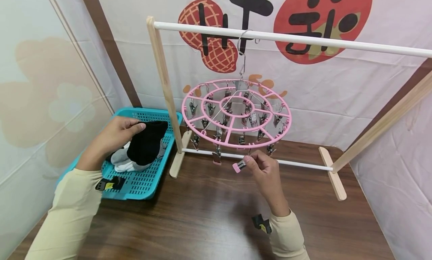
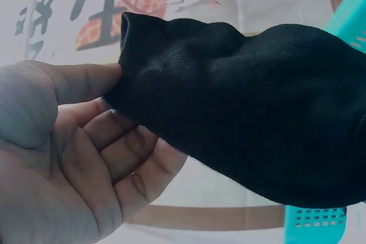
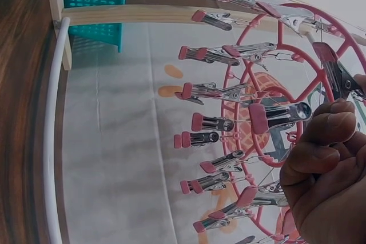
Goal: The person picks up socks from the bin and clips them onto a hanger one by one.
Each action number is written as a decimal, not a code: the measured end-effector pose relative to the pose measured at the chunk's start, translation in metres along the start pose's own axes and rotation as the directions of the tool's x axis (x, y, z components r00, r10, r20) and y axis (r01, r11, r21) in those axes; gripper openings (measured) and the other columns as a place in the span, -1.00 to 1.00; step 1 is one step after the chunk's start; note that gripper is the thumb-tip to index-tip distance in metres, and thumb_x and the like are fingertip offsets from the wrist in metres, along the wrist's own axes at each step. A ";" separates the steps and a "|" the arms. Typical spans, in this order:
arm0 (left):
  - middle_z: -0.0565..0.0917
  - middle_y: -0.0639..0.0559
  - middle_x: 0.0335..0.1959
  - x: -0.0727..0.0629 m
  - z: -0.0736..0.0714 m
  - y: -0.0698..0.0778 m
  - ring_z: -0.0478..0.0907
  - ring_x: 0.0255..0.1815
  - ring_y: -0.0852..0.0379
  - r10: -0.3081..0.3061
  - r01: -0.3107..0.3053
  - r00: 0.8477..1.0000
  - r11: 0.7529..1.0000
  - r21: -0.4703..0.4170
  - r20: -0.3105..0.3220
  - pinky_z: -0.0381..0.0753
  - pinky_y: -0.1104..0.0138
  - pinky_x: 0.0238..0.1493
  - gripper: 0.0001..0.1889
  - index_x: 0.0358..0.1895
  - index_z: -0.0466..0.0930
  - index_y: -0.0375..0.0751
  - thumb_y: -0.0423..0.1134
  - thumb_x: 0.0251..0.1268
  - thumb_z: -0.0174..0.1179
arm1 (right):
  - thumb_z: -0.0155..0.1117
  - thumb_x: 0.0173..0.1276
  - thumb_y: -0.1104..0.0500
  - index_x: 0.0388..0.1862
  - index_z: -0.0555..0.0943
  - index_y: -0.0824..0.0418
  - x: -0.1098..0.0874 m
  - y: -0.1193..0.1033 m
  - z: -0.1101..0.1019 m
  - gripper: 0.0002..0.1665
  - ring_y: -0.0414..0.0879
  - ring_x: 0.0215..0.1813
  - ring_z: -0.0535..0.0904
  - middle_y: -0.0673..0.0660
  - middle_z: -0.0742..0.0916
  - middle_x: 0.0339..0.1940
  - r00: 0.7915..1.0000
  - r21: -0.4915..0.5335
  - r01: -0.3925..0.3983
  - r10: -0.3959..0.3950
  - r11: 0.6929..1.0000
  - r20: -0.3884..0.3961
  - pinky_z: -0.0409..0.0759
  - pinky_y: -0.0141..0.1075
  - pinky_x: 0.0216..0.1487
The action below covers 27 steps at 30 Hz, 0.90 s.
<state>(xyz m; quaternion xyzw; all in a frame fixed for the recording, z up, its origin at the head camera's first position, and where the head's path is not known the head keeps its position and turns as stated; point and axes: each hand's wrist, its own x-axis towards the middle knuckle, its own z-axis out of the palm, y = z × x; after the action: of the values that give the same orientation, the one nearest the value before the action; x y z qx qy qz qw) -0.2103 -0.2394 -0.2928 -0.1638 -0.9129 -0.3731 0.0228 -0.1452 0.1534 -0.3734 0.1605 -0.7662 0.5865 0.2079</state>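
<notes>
My left hand (image 1: 118,138) pinches a black sock (image 1: 146,144) by its cuff between thumb and fingers, and the sock hangs over the blue basket (image 1: 148,187). In the left wrist view the cuff opening of the sock (image 2: 229,101) is narrow, at the thumb tip. With thumb and fingers, my right hand (image 1: 266,172) pinches a metal clip (image 1: 239,165) with pink tips at the front edge of a round pink drying hanger (image 1: 227,143). Up close in the right wrist view, that clip (image 3: 336,70) points away from the curled fingers.
White and grey socks (image 1: 126,163) lie in the basket. The hanger hooks onto the white bar (image 1: 303,38) of a rack with wooden posts (image 1: 165,76). Several other clips (image 3: 274,117) dangle from the hanger's rings. A lower white bar (image 1: 297,163) runs just above the brown table (image 1: 202,215).
</notes>
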 end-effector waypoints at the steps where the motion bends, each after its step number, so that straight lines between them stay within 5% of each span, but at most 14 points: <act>1: 0.08 0.13 -0.76 -0.001 0.000 0.002 -0.01 -0.77 0.26 0.011 -0.011 1.000 1.000 -0.005 -0.002 0.08 0.29 -0.71 -0.55 -0.62 0.15 -0.21 -0.19 0.54 -0.06 | 0.23 0.37 0.23 -0.47 0.57 0.18 0.000 0.000 0.000 -0.82 -0.19 -0.63 0.30 -0.02 0.47 -0.65 1.000 0.000 -0.005 0.005 1.000 0.000 0.22 -0.37 -0.63; 18: 0.08 0.17 -0.72 -0.026 -0.001 0.040 -0.03 -0.75 0.31 0.071 -0.070 0.997 0.997 0.044 -0.036 0.03 0.33 -0.74 -0.57 -0.63 0.33 -0.21 -0.15 0.47 0.07 | 0.22 0.37 0.19 -0.45 0.57 0.17 0.000 -0.003 0.000 -0.83 -0.16 -0.66 0.36 -0.01 0.49 -0.67 1.000 -0.007 0.021 -0.021 1.000 0.002 0.27 -0.35 -0.68; 23: 0.13 0.16 -0.75 -0.035 0.004 0.046 0.06 -0.79 0.27 0.032 -0.031 0.999 0.999 0.039 -0.010 0.13 0.32 -0.74 -0.75 -0.32 0.68 -0.24 -0.16 0.43 0.13 | 0.22 0.35 0.24 -0.44 0.57 0.18 -0.001 -0.007 0.000 -0.86 -0.17 -0.66 0.36 -0.01 0.49 -0.67 1.000 -0.005 0.007 -0.007 1.000 0.005 0.28 -0.36 -0.67; 27: 0.18 0.12 -0.77 -0.040 0.008 0.051 0.15 -0.81 0.20 0.020 -0.021 1.000 0.999 0.043 0.016 0.20 0.30 -0.73 -0.76 -0.09 0.70 -0.27 -0.19 0.41 0.15 | 0.20 0.34 0.31 -0.44 0.55 0.27 -0.001 -0.028 0.001 -0.87 -0.21 -0.65 0.35 0.16 0.49 -0.67 1.000 -0.011 -0.012 0.012 1.000 0.014 0.30 -0.39 -0.65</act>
<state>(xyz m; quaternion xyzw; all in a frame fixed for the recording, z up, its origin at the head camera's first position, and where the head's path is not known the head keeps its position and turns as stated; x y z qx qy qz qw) -0.1559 -0.2110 -0.2704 -0.1755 -0.9192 -0.3518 0.0228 -0.1305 0.1454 -0.3505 0.1587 -0.7718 0.5824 0.2000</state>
